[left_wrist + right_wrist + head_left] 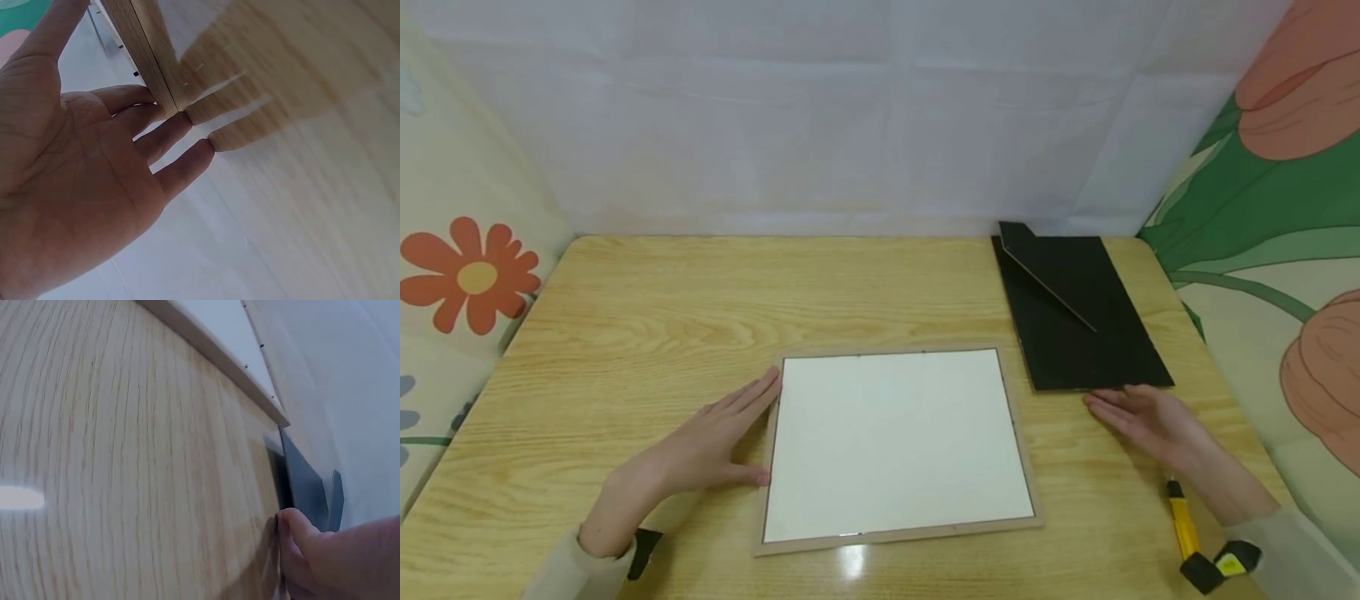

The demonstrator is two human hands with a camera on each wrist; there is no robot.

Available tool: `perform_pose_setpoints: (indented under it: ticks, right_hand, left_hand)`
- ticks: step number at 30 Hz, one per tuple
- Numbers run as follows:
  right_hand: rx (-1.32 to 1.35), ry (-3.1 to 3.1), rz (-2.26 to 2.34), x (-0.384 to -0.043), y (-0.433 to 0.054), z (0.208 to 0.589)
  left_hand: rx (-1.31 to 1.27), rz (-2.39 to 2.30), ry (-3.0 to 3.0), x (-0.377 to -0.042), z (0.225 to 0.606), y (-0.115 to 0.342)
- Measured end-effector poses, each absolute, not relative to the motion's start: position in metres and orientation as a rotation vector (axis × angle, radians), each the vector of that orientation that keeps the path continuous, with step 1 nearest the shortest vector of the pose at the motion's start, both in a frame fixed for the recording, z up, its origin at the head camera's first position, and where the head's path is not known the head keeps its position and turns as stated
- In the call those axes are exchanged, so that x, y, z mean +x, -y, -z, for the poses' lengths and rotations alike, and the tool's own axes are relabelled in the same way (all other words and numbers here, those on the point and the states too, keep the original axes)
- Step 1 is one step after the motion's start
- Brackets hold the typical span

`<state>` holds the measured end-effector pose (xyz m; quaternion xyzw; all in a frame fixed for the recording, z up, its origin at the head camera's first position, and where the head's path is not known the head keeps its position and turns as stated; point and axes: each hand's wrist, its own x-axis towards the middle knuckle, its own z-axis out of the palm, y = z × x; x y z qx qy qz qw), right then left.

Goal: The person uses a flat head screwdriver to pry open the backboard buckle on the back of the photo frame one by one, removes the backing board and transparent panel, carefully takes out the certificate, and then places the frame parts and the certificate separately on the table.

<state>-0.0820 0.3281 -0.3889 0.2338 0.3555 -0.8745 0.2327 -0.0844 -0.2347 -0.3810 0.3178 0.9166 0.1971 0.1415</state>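
Observation:
In the head view a picture frame (898,543) with a thin light-wood border lies on the table, a white sheet (895,446) filling its inside. My left hand (703,446) rests along the frame's left side, fingers straight and thumb spread apart. The left wrist view shows the palm (94,181) with fingertips touching the table beside the border. To the right lies a black backing board (1075,350) with a stand leg (1037,267) raised from it. My right hand (1157,425) touches the board's near edge, fingers fairly straight; its fingertips are partly hidden.
A yellow tool (1183,525) with a black collar and thin tip lies by the right forearm. The wooden table (662,308) reaches a white cloth (775,125) at the back. Flowered cloths (475,279) hang at both sides.

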Motion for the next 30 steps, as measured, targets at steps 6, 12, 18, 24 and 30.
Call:
perform_pose_setpoints:
  ticks: [6,12,18,24,30]
  right_hand:
    - [0.771,-0.702,2.526,-0.08,-0.32,0.383]
    - [0.805,-0.669,2.589,-0.077,-0.312,0.381]
    - [0.825,-0.699,2.59,-0.075,-0.307,0.379]
    - [0.843,-0.708,2.599,-0.074,-0.305,0.378]
    - [0.873,-0.759,2.599,-0.073,-0.305,0.381]
  left_hand:
    - [0.922,-0.57,-2.646,-0.084,0.38,0.236]
    - [0.939,-0.591,-2.645,-0.085,0.38,0.236]
    - [0.947,-0.593,-2.648,-0.084,0.381,0.235]
    - [0.955,-0.593,-2.65,-0.084,0.382,0.235]
    - [0.932,-0.59,-2.643,-0.084,0.382,0.235]
